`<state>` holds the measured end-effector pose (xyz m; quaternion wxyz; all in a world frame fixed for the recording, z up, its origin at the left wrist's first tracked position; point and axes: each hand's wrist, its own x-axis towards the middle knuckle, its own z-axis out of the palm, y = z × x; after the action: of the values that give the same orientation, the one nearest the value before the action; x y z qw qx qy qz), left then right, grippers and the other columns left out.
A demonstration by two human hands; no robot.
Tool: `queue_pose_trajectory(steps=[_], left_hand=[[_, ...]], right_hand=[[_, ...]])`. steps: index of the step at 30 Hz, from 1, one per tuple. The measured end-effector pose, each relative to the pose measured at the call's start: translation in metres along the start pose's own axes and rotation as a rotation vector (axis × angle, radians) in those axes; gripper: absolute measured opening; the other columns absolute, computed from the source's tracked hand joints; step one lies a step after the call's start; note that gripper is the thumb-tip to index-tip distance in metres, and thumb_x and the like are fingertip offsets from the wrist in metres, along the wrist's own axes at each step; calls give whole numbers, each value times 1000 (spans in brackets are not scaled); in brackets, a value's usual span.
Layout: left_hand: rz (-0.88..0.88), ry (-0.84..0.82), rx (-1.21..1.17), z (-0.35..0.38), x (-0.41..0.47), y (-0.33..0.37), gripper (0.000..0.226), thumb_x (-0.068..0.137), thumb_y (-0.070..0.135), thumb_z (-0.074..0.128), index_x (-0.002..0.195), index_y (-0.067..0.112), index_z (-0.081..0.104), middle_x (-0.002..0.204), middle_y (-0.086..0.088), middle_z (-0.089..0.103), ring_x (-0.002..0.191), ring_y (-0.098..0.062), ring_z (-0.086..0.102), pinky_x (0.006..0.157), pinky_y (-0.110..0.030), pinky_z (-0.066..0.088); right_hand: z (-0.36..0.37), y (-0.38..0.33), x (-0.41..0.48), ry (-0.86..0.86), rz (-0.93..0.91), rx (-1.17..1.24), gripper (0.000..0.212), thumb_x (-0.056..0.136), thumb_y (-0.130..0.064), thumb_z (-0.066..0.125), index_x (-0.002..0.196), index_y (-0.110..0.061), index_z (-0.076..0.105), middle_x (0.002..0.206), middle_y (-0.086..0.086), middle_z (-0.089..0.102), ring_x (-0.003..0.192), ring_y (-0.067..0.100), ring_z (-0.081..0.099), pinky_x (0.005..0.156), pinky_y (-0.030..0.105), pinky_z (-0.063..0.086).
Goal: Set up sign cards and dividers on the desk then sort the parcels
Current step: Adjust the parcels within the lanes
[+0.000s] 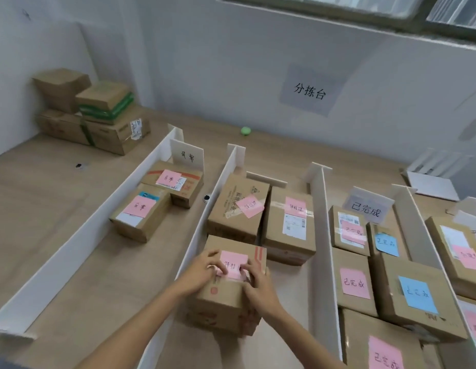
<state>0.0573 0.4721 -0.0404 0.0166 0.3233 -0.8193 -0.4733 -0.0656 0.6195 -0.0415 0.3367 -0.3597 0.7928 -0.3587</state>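
Left hand (203,267) and right hand (258,284) each pinched a pink note (233,259), note atop a cardboard parcel (223,307), between white dividers (197,243), on the wooden table (58,209).

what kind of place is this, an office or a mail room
Probably a small parcel sorting station: a wall sign reading 分拣台, white dividers splitting the desk into lanes, and cardboard parcels tagged with sticky notes.

Wall sign (309,90): 分拣台; card (366,209): 已完成.
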Motion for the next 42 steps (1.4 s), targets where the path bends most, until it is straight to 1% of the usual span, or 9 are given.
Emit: queue_pose_trajectory(steps=[7,12,18,24,27,30,34,37,42], left_hand=[[22,67,343,10,30,-24,36,91,9,33,113,32,50,155,16,7,145,-32,-6,119,-42,-1],[-12,83,370,3,22,-6,41,93,8,35,127,27,49,158,2,8,145,-29,-8,119,-43,6],[-33,205,106,-43,-56,22,34,92,6,42,118,21,59,129,3,55,123,-10,47,102,-14,31],[-125,503,47,-97,-183,32,31,94,9,42,105,31,61,68,13,51,64,4,51,64,-3,40],[-168,644,42,-118,-237,13,35,92,7,46,95,40,59,94,19,64,93,1,59,72,1,36],[-205,751,20,-137,-284,-9,42,91,1,49,89,42,60,92,37,63,84,12,60,70,3,37],[-240,843,19,-163,-341,-44,50,89,-1,51,81,47,65,88,37,64,88,14,58,72,-2,41],[-250,883,21,-191,-377,-69,45,89,-4,50,85,39,61,79,31,66,84,16,58,71,2,38],[-247,906,64,-250,-432,-117,31,92,0,48,98,26,65,67,26,61,70,19,55,65,1,38]], right_hand=[[23,9,29,-23,-88,-306,68,87,2,39,147,-25,21,146,-14,-13,132,2,-20,111,27,-19],[13,-6,40,6,11,-285,44,95,-12,39,133,-34,48,152,-21,5,145,20,-15,115,54,3],[-12,-40,11,27,-126,-128,35,92,-4,44,105,-28,65,140,-8,46,141,14,21,114,30,22],[21,-100,-35,-131,-268,-127,41,89,-8,43,86,-43,64,99,-24,63,104,0,54,93,23,42],[46,-138,-62,-272,-330,-48,35,92,-9,39,97,-32,66,81,-25,54,81,-10,51,76,7,36],[77,-174,-77,-351,-462,-73,34,92,-4,43,94,-27,68,87,-31,54,85,-27,47,79,-1,31],[130,-206,-84,-401,-509,-82,48,91,-5,46,76,-48,63,92,-27,64,95,-16,55,91,11,40],[166,-228,-87,-412,-531,-85,40,92,-8,45,85,-42,64,95,-29,64,98,-18,52,84,3,37],[235,-273,-81,-378,-544,-90,31,94,-7,46,95,-31,66,105,-14,67,105,1,58,97,19,44]])
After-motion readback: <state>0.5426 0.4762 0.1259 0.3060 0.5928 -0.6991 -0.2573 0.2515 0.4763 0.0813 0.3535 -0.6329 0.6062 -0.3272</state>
